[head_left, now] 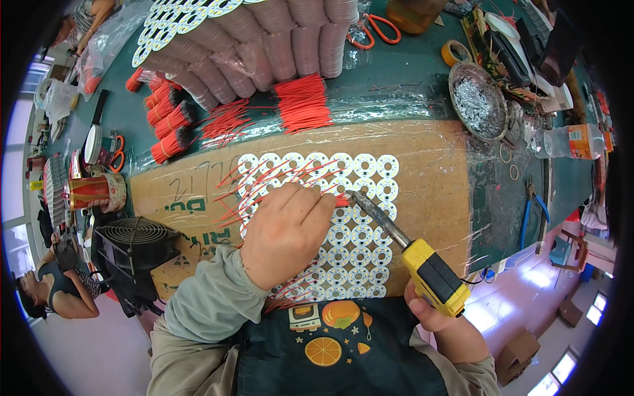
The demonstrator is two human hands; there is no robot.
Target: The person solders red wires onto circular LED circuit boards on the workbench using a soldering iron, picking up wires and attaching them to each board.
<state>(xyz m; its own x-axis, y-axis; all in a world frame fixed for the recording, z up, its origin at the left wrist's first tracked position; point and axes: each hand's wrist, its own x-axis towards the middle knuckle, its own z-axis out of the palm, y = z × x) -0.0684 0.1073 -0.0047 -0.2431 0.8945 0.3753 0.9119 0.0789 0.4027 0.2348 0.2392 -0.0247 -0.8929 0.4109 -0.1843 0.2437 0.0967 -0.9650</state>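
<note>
A sheet of round white LED circuit boards (364,234), joined in rows, lies on a brown cardboard (432,171) in front of me. Short red wires (228,214) slant across its left rows and at its lower left corner. My left hand (287,221) is closed above the boards, its fingertips pinching red wires whose ends show beside them. In my right hand (429,310) is a yellow and black soldering gun (432,274). The gun's metal tip reaches up and left to a board right beside the left fingertips; whether it touches is too small to tell.
Tall stacks of round boards (264,59) stand at the back, with red wire bundles (173,122) and a loose wire pile (302,102). A black fan (135,241) sits left. To the right are a metal dish (477,99), blue pliers (533,208) and a bottle (573,141). Other people are at left.
</note>
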